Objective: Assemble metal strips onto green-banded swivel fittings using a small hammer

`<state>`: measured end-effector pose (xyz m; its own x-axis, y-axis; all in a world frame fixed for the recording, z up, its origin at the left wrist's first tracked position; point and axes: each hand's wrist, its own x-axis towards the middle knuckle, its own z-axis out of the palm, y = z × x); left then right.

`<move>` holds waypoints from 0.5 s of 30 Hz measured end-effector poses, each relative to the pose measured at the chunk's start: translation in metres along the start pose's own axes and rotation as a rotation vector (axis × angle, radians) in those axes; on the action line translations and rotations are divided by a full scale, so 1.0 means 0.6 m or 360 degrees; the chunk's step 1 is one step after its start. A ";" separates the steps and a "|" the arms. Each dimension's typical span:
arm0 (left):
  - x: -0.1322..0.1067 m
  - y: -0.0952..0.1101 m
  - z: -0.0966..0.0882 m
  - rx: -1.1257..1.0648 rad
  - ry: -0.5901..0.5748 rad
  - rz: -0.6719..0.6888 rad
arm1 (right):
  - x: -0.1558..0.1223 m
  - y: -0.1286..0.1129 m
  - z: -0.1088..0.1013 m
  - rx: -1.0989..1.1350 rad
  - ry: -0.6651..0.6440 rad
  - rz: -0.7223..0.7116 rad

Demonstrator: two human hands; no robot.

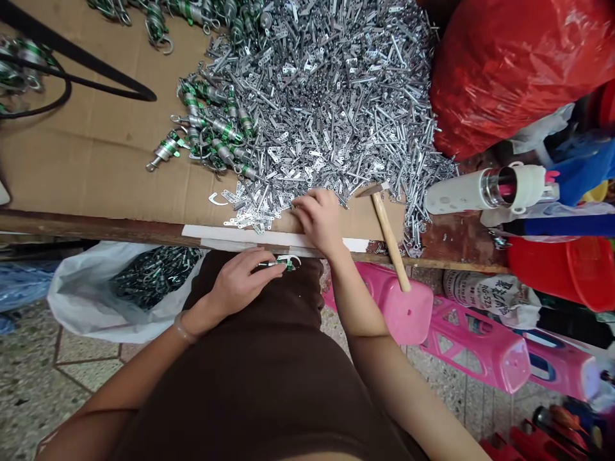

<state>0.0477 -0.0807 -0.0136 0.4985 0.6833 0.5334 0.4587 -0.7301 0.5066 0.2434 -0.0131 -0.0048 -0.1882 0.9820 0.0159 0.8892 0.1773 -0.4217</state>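
A speckled terrazzo floor (33, 384) runs beneath the wooden workbench (96, 229), its top covered by brown cardboard (86, 153). Pink plastic stools (473, 349) lie tipped near the bench's right side, beside a red plastic bucket (562, 272), with a red plastic bag (519, 70) above.

Small piecework workshop: cardboard (86, 153)-topped bench (96, 224) heaped with stamped metal parts (317, 109), hammer (385, 221) at its front edge, white bag (81, 314) of green fittings (154, 275) and pink plastic stools (475, 346) on a terrazzo floor (33, 397).

Left hand (237, 282) grips a small green-banded metal fitting (278, 264); right hand (317, 221) touches stamped metal strips (288, 147), near a wooden-handled hammer (387, 234).
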 end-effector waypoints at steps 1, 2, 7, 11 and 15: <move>0.001 0.000 -0.002 0.0004 0.0006 -0.0002 | 0.010 -0.009 0.003 -0.0012 -0.0082 -0.0041; 0.003 0.000 -0.004 0.0005 0.0014 -0.0008 | 0.016 -0.015 0.004 -0.0027 -0.0135 -0.0050; 0.008 -0.001 -0.012 0.0039 0.0072 -0.0148 | -0.020 -0.030 -0.022 0.0330 -0.0056 0.0020; 0.014 0.000 -0.012 0.0060 0.0121 -0.0172 | -0.091 -0.057 -0.050 0.0664 -0.0133 -0.0139; 0.024 0.006 -0.012 -0.0131 0.0060 -0.0117 | -0.131 -0.069 -0.060 0.0678 -0.0036 -0.0264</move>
<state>0.0514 -0.0732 0.0007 0.4369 0.7359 0.5173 0.4300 -0.6760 0.5984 0.2364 -0.0950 0.0438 -0.3267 0.9401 0.0971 0.5966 0.2848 -0.7503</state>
